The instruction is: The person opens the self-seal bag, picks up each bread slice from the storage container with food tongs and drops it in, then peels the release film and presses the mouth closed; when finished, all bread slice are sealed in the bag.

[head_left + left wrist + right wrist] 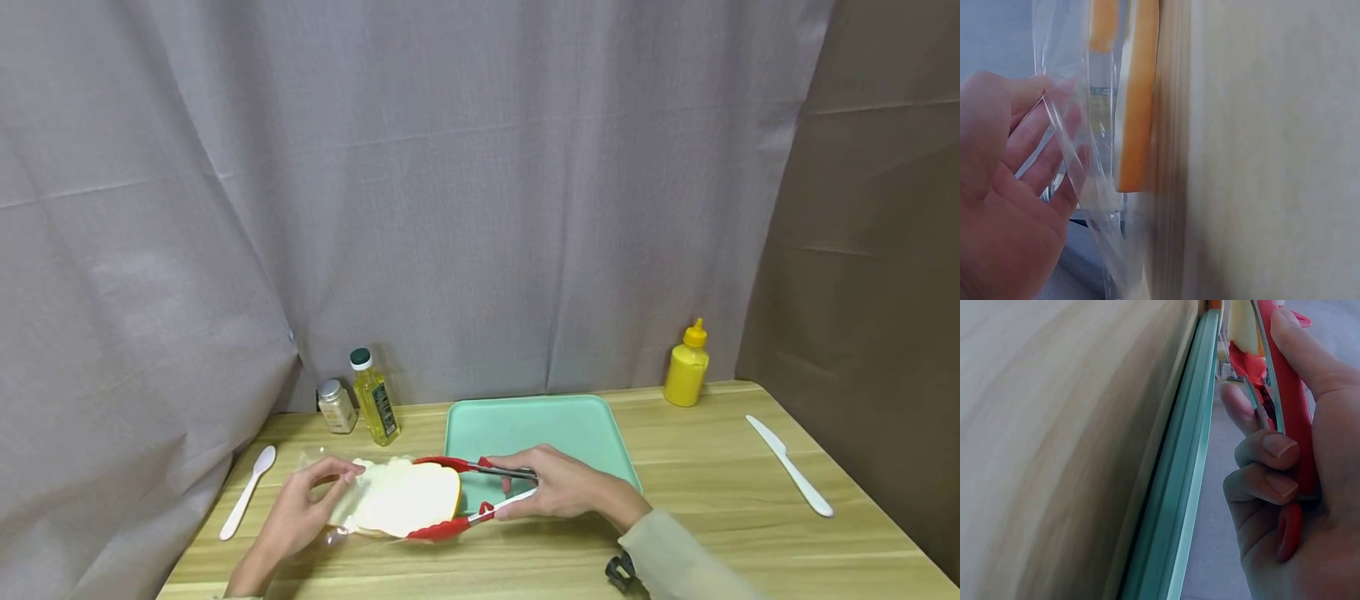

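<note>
**Bread slice, tongs and bag: risks and lie**

Nearest us, our right hand [566, 487] curls round the red tongs [465, 493], whose two arms stand narrow about the bread slice [401, 498], one along its far edge, one along its near edge. Our left hand [303, 508] pinches the mouth of the clear bag [1079, 181].

Location: slice on the wooden table [750, 533], just left of the green tray [525, 425], partly within the bag.

Risks, as we judge them: soft bread may tear or dent if we squeeze hard; it may slip free if we squeeze lightly; the thin film may drag along with it should the pinch loosen.

Orientation: long axis runs left to right; rounded top points left into the bag, flat end toward the tray.
</note>
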